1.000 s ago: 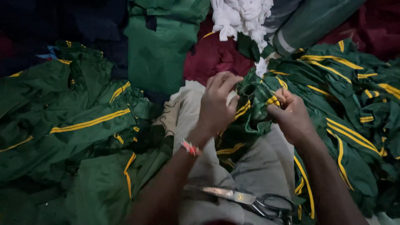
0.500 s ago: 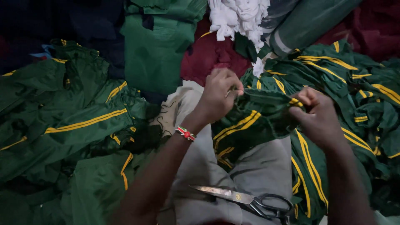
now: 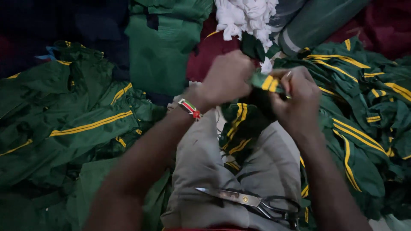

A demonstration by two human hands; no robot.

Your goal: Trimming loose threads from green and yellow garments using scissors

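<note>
My left hand (image 3: 227, 77) and my right hand (image 3: 295, 100) both grip a green garment with yellow stripes (image 3: 239, 124), pinching its striped edge between them at chest height. The rest of that garment hangs down between my knees. A woven red and green band sits on my left wrist. A pair of large scissors (image 3: 252, 201) with black handles lies across my lap on my grey trousers (image 3: 201, 171), apart from both hands.
Piles of the same green striped garments lie to the left (image 3: 77, 124) and to the right (image 3: 364, 119). Plain green cloth (image 3: 158, 51), maroon cloth (image 3: 205, 53) and a heap of white scraps (image 3: 244, 17) lie farther ahead.
Both hands have lifted the garment's striped edge higher and drawn closer together. The scissors have stayed on my lap.
</note>
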